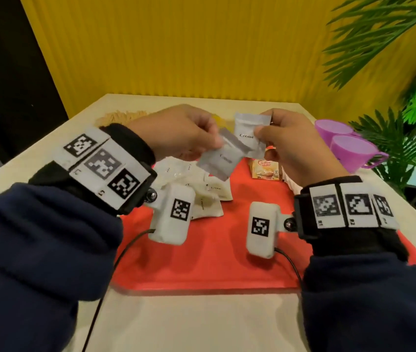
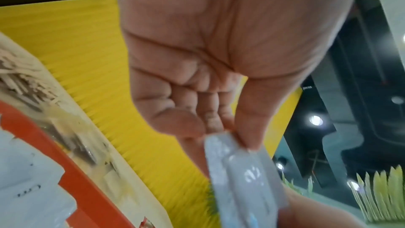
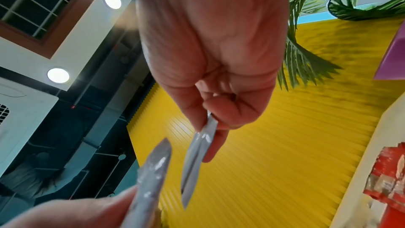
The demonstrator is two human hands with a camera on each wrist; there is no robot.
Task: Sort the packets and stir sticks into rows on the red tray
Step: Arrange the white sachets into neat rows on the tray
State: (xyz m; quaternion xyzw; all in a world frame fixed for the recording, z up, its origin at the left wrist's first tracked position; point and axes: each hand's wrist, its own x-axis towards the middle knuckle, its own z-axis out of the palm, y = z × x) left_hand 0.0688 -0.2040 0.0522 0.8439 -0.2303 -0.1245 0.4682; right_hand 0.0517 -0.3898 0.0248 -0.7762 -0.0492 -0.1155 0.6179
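Above the red tray (image 1: 227,250), one cream packet (image 1: 218,161) is pinched by the left hand (image 1: 181,133); just beside it, another packet (image 1: 249,133) is pinched by the right hand (image 1: 296,146).

Head cam sits above and behind both hands, tilted down and forward over the tray (image 1: 227,262), with the yellow wall (image 1: 176,47) filling the far side. It's the wide one, both wrists fit in. Left wrist cam looks along the palm at the left hand (image 2: 208,58), super close, tipped up enough to catch ceiling lights and a strip of tray edge at lower left. Right wrist cam does the same under the right hand (image 3: 214,49), also angled up at ceiling and wall. Both wrist views show each other's packet; all three share the wall and the two held packets.
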